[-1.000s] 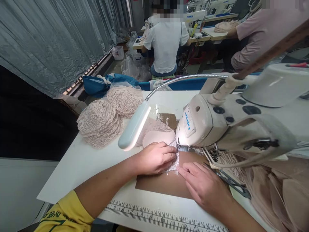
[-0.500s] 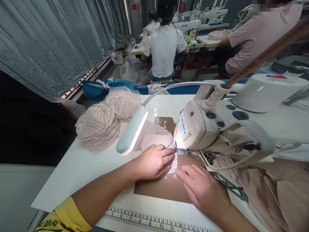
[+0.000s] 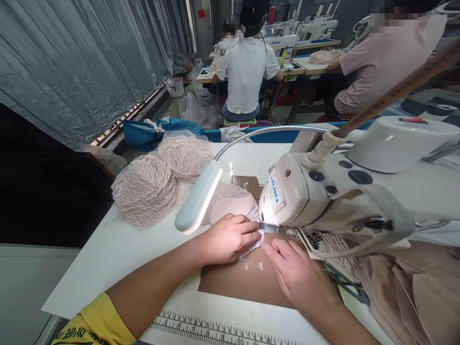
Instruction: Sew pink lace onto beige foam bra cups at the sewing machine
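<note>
A pale lace bra cup lies under the head of a white sewing machine, its lace edge at the needle area. On the lace just left of the needle, my left hand presses down with its fingers together and curled. My right hand is lower and to the right, thumb and forefinger closed at the near end of the lace edge. The exact grip of both hands is partly hidden by the fingers. Beneath them is a brown sheet on the white table.
Stacked lace cups stand at the table's left. A lamp on a bent metal neck hangs over the work. Black scissors and brown mesh fabric lie at right. A ruler strip runs along the front. Other people sit sewing beyond.
The lace edge has moved away from me under the machine, so less of it shows between my hands. My right hand has shifted slightly; my left stays on the fabric.
</note>
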A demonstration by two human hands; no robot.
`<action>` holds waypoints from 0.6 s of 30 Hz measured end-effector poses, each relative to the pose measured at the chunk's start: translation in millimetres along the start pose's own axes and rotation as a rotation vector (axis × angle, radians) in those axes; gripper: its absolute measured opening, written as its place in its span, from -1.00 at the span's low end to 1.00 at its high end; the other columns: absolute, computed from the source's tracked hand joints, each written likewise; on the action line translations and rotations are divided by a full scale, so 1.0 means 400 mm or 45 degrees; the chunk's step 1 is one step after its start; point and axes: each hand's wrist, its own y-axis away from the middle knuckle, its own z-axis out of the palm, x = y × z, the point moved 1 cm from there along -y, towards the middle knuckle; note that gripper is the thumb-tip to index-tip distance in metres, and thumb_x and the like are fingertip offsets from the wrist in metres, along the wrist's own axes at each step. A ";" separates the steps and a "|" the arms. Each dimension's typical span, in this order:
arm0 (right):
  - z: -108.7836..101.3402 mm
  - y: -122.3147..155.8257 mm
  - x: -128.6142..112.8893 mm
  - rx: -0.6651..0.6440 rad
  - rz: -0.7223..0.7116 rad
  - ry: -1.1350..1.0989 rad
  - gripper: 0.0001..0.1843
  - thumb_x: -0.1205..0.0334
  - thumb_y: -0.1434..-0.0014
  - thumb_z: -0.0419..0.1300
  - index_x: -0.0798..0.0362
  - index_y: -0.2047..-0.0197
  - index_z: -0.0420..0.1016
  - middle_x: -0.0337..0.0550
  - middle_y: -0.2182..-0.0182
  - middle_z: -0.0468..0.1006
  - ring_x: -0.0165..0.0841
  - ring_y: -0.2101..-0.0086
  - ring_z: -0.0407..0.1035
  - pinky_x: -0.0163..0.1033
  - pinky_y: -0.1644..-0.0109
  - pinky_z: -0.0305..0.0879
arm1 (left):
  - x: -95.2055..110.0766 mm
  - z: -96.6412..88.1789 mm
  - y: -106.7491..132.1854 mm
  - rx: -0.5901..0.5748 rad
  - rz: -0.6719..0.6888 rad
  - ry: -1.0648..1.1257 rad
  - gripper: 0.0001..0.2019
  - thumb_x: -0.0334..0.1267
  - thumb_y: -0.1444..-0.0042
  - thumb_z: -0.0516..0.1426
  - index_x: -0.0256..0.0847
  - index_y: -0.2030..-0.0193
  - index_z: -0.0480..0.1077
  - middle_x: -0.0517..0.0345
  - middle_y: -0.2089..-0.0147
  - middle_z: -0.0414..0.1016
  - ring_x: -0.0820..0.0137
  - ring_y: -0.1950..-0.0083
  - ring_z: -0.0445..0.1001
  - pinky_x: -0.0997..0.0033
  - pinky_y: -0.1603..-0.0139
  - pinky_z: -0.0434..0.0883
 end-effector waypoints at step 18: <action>0.026 0.004 0.014 0.011 0.099 0.095 -0.52 0.52 -0.16 0.01 0.05 -0.07 0.53 -0.05 0.24 0.60 -0.37 0.38 0.44 -0.32 0.27 0.35 | -0.030 0.018 -0.008 0.019 -0.123 0.021 -0.70 -0.30 -0.27 0.01 -0.19 -0.11 0.35 -0.04 -0.08 0.43 0.23 -0.04 0.30 0.21 -0.02 0.23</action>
